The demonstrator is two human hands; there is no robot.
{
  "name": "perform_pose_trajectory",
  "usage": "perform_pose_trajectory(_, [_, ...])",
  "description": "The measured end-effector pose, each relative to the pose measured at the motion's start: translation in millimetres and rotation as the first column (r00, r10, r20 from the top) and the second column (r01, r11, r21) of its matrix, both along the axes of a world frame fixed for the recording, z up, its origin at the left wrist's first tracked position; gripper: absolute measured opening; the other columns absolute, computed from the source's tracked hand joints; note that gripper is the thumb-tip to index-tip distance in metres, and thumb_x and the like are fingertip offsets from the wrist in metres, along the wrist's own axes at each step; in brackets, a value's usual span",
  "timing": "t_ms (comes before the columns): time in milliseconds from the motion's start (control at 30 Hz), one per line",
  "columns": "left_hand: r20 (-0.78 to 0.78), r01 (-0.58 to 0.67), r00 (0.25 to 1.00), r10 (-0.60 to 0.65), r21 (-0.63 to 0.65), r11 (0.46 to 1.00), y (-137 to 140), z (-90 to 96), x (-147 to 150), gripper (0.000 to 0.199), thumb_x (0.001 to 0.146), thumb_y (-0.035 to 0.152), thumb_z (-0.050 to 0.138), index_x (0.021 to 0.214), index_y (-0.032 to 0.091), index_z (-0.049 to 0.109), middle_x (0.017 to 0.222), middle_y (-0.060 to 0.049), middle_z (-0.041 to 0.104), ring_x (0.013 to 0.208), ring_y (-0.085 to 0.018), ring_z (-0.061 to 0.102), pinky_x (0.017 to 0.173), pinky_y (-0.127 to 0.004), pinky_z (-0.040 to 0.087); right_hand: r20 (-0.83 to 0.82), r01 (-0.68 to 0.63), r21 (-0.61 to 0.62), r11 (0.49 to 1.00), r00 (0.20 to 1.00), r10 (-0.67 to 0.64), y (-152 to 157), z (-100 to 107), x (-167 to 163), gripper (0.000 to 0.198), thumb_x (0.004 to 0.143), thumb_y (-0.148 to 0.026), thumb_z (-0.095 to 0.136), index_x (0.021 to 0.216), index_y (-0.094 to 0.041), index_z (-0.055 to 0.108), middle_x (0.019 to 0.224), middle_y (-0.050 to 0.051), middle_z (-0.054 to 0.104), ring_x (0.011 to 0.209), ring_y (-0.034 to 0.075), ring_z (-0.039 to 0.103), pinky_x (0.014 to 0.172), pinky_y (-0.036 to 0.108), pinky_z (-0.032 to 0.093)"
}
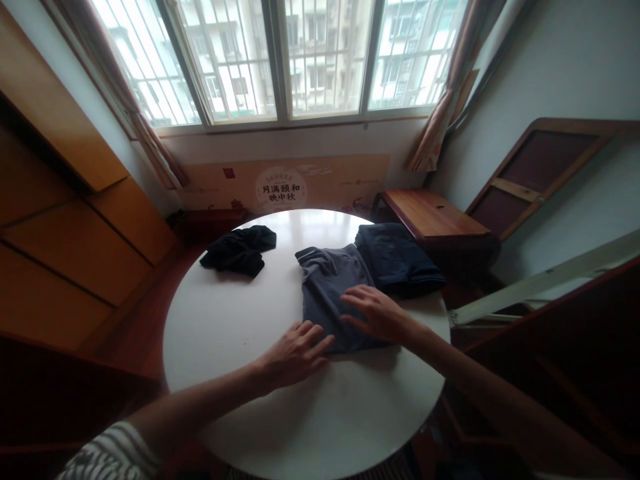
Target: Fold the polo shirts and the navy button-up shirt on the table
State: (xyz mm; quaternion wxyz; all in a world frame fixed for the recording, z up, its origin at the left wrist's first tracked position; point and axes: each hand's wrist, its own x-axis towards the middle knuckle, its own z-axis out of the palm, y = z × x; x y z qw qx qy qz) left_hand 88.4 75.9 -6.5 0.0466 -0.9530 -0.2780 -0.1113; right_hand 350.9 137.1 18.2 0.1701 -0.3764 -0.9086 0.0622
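Daylight enters through a wide barred window with pale frames (281, 67), ahead of and well beyond both my hands, with a patterned tan curtain (433, 137) at its right end and a matching tan curtain (155, 147) at its left. Below it, straight past my fingers, runs a tan printed panel with dark characters (330, 180). Far off to the left of my hands stands an orange-brown wooden cabinet (70, 247); beyond them to the right sits a low brown wooden table with dark sides (435, 213). Under my hands is a glossy white tabletop with a rounded edge (225, 313), and on it a grey cloth garment with a dark band at its far left corner (330, 287) lies spread between and just beyond them. My left hand (295, 353) is palm down at its near left corner, fingers loosely parted and bent; my right hand (375, 310) is over its right part, fingers spread, gripping nothing, though I can't tell how firmly it touches. Past my right hand, a dark navy folded cloth garment (397, 257) lies against the grey one. Beyond my left hand, well apart, lies a crumpled black cloth garment (240, 250).
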Motion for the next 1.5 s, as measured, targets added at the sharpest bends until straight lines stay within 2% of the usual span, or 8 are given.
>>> perform_pose_trajectory(233, [-0.005,0.072,0.997,-0.072,0.022,0.997,2,-18.2,-44,0.033,0.097,0.01,0.044,0.127,0.015,0.057,0.107,-0.013,0.062,0.092,-0.022,0.06,0.079,-0.036,0.056,0.016,0.041,0.013,0.999,0.999,-0.041,-74,-46,44,0.057,0.094,-0.027,0.055,0.149,-0.016,0.044,0.154,0.019,0.038,0.143,0.034,0.035,0.109,0.054,0.043])
perform_pose_trajectory(500, [-0.015,0.333,0.943,-0.333,0.026,0.943,14,1.2,-49,0.034,0.1,0.013,0.044,0.131,0.016,0.057,0.11,-0.012,0.066,0.092,-0.018,0.063,0.084,-0.033,0.054,0.071,-0.052,0.128,0.99,0.997,0.043,-60,-50,79,0.066,0.084,0.004,0.035,0.145,-0.018,0.049,0.149,0.012,0.049,0.141,0.023,0.04,0.109,0.041,0.048])
perform_pose_trajectory(833, [0.001,0.45,0.893,-0.45,-0.004,0.893,65,3.0,-47,0.035,0.1,0.015,0.046,0.132,0.024,0.057,0.14,-0.01,0.058,0.137,-0.021,0.046,0.117,-0.045,0.033,0.088,-0.183,0.393,0.901,0.983,0.162,-47,-42,78,0.048,0.092,-0.003,0.043,0.136,-0.015,0.057,0.126,0.014,0.067,0.123,0.024,0.059,0.108,0.051,0.045])
perform_pose_trajectory(1000, [0.486,0.373,0.828,-0.279,-0.107,0.922,49,12.4,-31,0.025,0.1,0.016,0.043,0.119,0.015,0.059,0.107,-0.011,0.075,0.106,-0.018,0.07,0.102,-0.037,0.05,-0.256,-0.027,0.303,0.953,0.96,0.108,-50,-1,70,0.036,0.096,-0.012,0.046,0.128,-0.021,0.06,0.11,0.009,0.073,0.107,0.02,0.068,0.104,0.044,0.05])
perform_pose_trajectory(1133, [0.744,0.134,0.664,-0.072,-0.024,0.991,26,79.0,-30,0.017,0.097,0.018,0.053,0.11,0.015,0.063,0.075,-0.003,0.072,0.059,-0.01,0.066,0.058,-0.018,0.052,-0.541,0.255,0.265,0.93,0.838,-0.076,-59,72,56,0.018,0.095,-0.023,0.056,0.11,-0.022,0.066,0.092,0.005,0.073,0.072,0.017,0.07,0.066,0.027,0.058])
perform_pose_trajectory(1300, [0.919,-0.079,0.384,0.084,-0.058,0.995,32,167.0,-19,0.018,0.094,0.033,0.061,0.092,0.016,0.066,0.064,0.004,0.06,0.052,-0.006,0.053,0.046,-0.014,0.039,-0.844,0.368,0.165,0.915,0.532,-0.062,-48,146,24,0.016,0.091,-0.035,0.066,0.105,-0.028,0.066,0.083,0.001,0.066,0.054,0.011,0.053,0.042,0.022,0.039])
perform_pose_trajectory(1400, [0.939,0.042,0.267,0.217,-0.236,0.971,59,174.9,-14,0.028,0.094,0.044,0.06,0.094,0.017,0.067,0.068,0.002,0.062,0.058,-0.009,0.057,0.049,-0.017,0.042,-0.913,0.231,0.021,0.973,0.401,-0.075,-16,149,8,0.02,0.092,-0.042,0.064,0.106,-0.028,0.063,0.074,-0.002,0.061,0.053,0.01,0.051,0.042,0.02,0.037])
perform_pose_trajectory(1500, [0.922,0.157,0.212,0.324,-0.359,0.92,98,147.4,-16,0.035,0.091,0.05,0.061,0.1,0.017,0.067,0.072,0.0,0.065,0.063,-0.012,0.06,0.053,-0.019,0.046,-0.911,0.172,-0.068,0.983,0.39,-0.131,34,123,-1,0.025,0.093,-0.045,0.06,0.108,-0.025,0.06,0.077,-0.002,0.063,0.056,0.011,0.054,0.046,0.02,0.04])
